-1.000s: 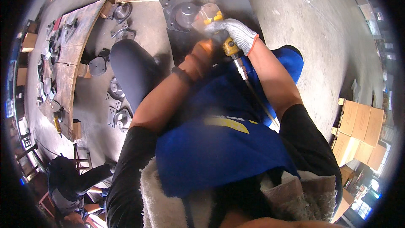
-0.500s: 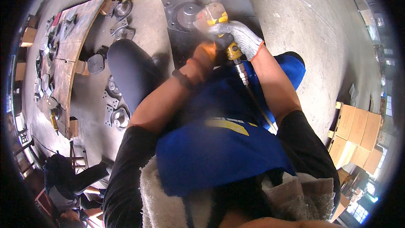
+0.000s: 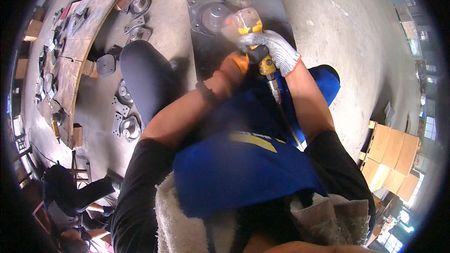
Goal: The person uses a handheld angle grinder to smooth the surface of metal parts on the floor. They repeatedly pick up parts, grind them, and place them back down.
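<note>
A yellow air grinder (image 3: 266, 66) is held in both my hands over a dark bench top (image 3: 276, 11). My right hand (image 3: 280, 52), in a white knit glove with an orange cuff, is wrapped round its body from above. My left hand (image 3: 234, 65), in an orange glove, is closed on the tool's dark handle, though its fingers are partly hidden. The grinder's head is at the right side of a grey metal casting (image 3: 198, 17) with a round raised hub. Haze blurs the spot between them. A metal coupling and hose (image 3: 275, 94) run from the grinder toward me.
Several similar castings (image 3: 127, 129) lie on the floor left of my leg. A long wooden table (image 3: 77, 61) with metal parts stands farther left. At lower left is another person (image 3: 65, 197). Cardboard boxes (image 3: 389, 150) are stacked on a pallet to the right.
The view has shifted slightly, so the bench and casting appear farther right. The grinder and both hands have moved a little right along the casting, with the grip unchanged.
</note>
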{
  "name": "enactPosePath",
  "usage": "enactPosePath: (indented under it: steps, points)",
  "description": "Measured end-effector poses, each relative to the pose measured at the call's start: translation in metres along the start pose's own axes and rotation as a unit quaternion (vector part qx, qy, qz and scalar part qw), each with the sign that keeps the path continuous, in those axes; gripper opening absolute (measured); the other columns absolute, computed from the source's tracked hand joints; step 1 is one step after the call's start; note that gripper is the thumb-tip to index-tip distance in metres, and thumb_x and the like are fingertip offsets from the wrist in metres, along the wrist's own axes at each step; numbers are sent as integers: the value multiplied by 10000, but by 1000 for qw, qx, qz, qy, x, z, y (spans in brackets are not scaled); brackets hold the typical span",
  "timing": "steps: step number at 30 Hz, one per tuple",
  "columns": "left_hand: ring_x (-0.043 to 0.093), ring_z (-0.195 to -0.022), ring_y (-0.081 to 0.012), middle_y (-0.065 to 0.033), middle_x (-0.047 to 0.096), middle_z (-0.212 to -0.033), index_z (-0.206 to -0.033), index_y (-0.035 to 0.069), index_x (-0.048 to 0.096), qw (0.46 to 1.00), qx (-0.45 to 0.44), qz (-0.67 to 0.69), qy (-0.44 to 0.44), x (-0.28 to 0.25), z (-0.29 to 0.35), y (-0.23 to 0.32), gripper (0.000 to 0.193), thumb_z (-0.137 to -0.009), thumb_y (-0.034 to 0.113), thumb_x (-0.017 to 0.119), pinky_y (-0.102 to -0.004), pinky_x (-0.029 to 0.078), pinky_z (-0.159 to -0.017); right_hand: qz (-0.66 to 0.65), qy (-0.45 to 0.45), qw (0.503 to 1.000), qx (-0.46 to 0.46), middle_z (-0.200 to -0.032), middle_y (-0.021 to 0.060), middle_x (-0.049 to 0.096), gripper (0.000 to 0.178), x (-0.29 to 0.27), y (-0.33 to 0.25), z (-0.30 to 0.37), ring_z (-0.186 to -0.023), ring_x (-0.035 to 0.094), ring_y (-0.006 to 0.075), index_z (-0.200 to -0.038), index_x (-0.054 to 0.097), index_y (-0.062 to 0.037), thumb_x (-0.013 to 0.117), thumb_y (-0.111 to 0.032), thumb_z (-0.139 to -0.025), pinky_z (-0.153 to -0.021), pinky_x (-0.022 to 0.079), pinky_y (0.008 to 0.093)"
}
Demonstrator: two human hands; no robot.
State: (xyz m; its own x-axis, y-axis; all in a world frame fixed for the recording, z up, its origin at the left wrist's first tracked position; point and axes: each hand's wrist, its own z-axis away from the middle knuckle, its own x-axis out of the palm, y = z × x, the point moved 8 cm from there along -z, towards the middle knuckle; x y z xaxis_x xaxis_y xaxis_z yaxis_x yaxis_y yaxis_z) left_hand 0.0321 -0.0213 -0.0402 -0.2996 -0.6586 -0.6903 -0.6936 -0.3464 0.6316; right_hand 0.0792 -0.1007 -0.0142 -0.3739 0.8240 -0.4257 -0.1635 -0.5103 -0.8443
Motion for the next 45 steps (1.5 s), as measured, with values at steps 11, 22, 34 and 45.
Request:
enactPosePath:
  steps: [11,22,34,45]
  points:
    - [562,-1078,-261,-104,592,-1150,-1167,75,557,998,-41,12,-48,4,6,0,339,-841,164,570,-327,447,-927,-113,-31,991,57,-876,35,672,278,13,13,-3,-770,628,114,-978,679,-28,686,-230,-788,-699,496,238]
    - [625,-950,-257,-135,662,-1022,-1107,104,612,959,-68,265,70,-9,7,5,273,-906,269,529,-345,481,-842,-87,-10,984,156,-891,47,678,267,19,29,-3,-795,642,133,-970,681,-16,634,-235,-826,-725,509,262]
    - [623,-946,-292,-153,654,-1033,-1084,88,610,999,-37,12,-7,11,9,-11,300,-836,257,616,-354,484,-834,-82,-4,982,173,-924,54,681,276,21,20,-5,-830,647,141,-993,678,-21,624,-243,-839,-743,510,266]
    - [617,-954,-267,-132,661,-1019,-1024,54,630,1000,-19,-2,9,-16,2,11,209,-879,168,532,-328,480,-834,-14,-38,993,-113,-902,57,678,281,14,-3,-8,-813,639,130,-987,677,1,637,-230,-833,-740,499,244]
